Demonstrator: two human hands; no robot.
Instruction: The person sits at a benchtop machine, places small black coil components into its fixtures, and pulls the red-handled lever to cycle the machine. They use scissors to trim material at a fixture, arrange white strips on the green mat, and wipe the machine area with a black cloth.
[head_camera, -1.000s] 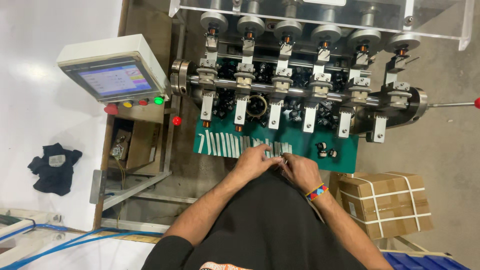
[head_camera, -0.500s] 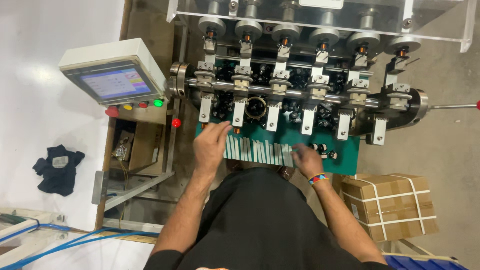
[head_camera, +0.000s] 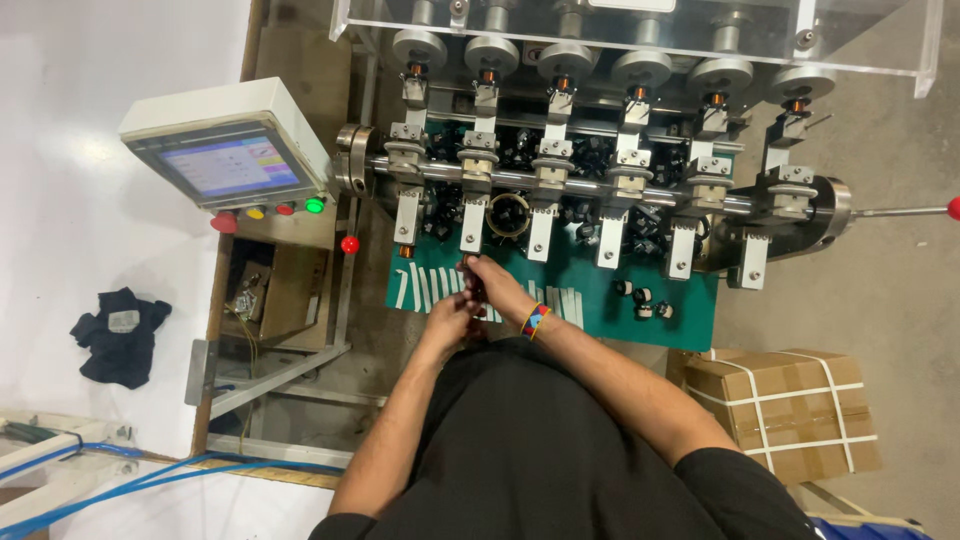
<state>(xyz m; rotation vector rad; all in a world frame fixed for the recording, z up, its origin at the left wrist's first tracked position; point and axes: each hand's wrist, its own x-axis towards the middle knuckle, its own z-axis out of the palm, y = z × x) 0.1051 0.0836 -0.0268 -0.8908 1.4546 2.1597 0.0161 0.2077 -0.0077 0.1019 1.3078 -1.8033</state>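
Observation:
My right hand (head_camera: 492, 283), with a striped wristband, reaches up to the tip of the second hanging arm (head_camera: 472, 225) of the winding machine. Its fingertips pinch a small dark coil part (head_camera: 471, 266). My left hand (head_camera: 448, 317) is curled just below and left of it, touching the right hand over the green mat (head_camera: 600, 300). What the left fingers hold is hidden. White tape strips (head_camera: 425, 286) lie in a row on the mat beside both hands. A few small wound coils (head_camera: 640, 300) sit on the mat to the right.
The machine has several spindles with copper coils (head_camera: 560, 82) under a clear cover. A control box with a screen (head_camera: 225, 165) and coloured buttons stands at the left. A strapped cardboard box (head_camera: 785, 410) sits on the floor at the right, a dark rag (head_camera: 120, 335) at the left.
My left hand has come back from the tape strips on the left to the middle. My right hand has risen from the mat's right side to the second arm's tip.

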